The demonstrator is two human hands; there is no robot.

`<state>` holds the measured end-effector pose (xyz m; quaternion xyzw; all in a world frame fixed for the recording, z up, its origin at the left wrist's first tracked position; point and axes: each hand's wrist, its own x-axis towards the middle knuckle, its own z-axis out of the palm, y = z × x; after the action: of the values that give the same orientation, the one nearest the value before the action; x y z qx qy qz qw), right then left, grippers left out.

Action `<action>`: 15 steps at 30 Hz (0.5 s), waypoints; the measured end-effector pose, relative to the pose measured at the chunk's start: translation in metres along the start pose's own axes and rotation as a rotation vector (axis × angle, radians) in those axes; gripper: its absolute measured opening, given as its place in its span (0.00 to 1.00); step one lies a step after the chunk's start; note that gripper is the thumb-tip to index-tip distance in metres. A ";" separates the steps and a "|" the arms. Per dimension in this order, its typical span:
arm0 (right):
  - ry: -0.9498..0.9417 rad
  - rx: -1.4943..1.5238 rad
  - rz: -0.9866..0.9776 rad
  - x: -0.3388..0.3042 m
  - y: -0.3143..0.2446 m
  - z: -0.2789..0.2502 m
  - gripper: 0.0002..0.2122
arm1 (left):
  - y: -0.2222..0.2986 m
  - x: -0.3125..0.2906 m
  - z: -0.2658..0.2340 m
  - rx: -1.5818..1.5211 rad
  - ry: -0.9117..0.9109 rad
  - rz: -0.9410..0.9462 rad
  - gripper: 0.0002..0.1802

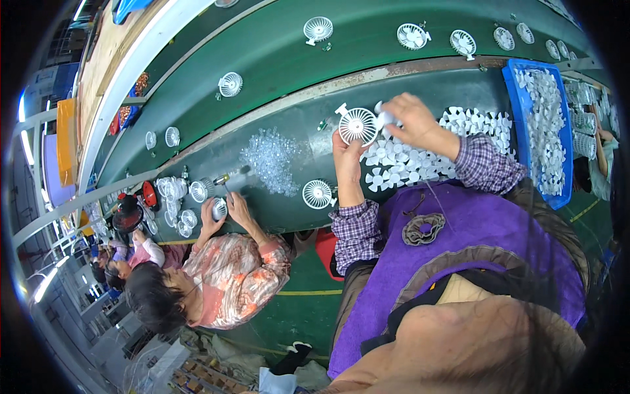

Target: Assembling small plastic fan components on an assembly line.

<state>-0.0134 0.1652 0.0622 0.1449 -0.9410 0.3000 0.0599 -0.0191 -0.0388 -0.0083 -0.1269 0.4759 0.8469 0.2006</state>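
Note:
My left hand (348, 161) grips a round white fan housing (358, 126) with slatted ribs and a short stem, holding it above the green bench. Beside it, my right hand (415, 123) pinches a white fan blade (384, 117) close to the housing's right edge; the fingers partly cover the blade. Under and around my right hand spreads a pile of white fan blades (410, 164). A second fan housing (317, 194) lies on the bench to the left of my left forearm. A small green circuit board (322, 124) rests near the held housing.
A blue crate (566, 157) full of fan blades stands at the right. Small clear plastic pieces (269, 157) are heaped to the left. Beyond a ledge, the green belt (374, 39) carries several fan housings. At the left a co-worker (230, 276) handles a similar housing.

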 end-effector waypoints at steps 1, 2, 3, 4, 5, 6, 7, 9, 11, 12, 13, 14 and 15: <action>0.011 0.027 -0.066 0.001 -0.008 0.004 0.17 | 0.002 0.000 0.006 -0.010 -0.037 0.003 0.24; -0.001 0.025 -0.073 0.003 -0.013 0.007 0.17 | 0.003 0.000 0.013 0.006 -0.062 0.001 0.27; -0.013 0.025 -0.077 0.004 -0.018 0.010 0.17 | 0.004 -0.002 0.019 0.023 -0.084 0.015 0.29; 0.021 0.035 -0.079 0.005 -0.020 0.012 0.17 | 0.003 -0.003 0.023 0.040 -0.106 0.030 0.31; 0.027 0.032 -0.074 0.006 -0.019 0.011 0.17 | 0.000 -0.002 0.021 0.073 -0.124 0.069 0.33; 0.043 0.038 -0.073 0.006 -0.018 0.012 0.17 | 0.002 -0.006 0.027 0.068 -0.136 0.076 0.34; 0.058 0.044 -0.072 0.006 -0.017 0.013 0.17 | 0.004 -0.009 0.033 0.063 -0.147 0.083 0.35; 0.048 0.041 -0.073 0.004 -0.013 0.015 0.17 | 0.004 -0.009 0.036 0.058 -0.180 0.107 0.32; 0.038 0.036 -0.077 0.001 -0.006 0.018 0.17 | 0.012 -0.011 0.045 0.100 -0.181 0.064 0.28; 0.025 0.046 -0.087 0.001 -0.005 0.020 0.17 | 0.003 -0.007 0.042 0.134 -0.145 0.116 0.24; 0.013 0.056 -0.098 0.002 -0.003 0.021 0.17 | -0.003 -0.001 0.038 0.166 -0.098 0.130 0.23; 0.010 0.108 -0.092 0.002 0.000 0.019 0.17 | -0.009 0.004 0.035 0.197 -0.050 0.144 0.21; 0.007 0.163 -0.082 0.001 0.002 0.017 0.18 | -0.012 0.007 0.036 0.206 -0.023 0.149 0.20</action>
<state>-0.0157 0.1566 0.0469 0.1865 -0.9066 0.3733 0.0634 -0.0208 -0.0013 -0.0015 -0.0600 0.5661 0.8075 0.1547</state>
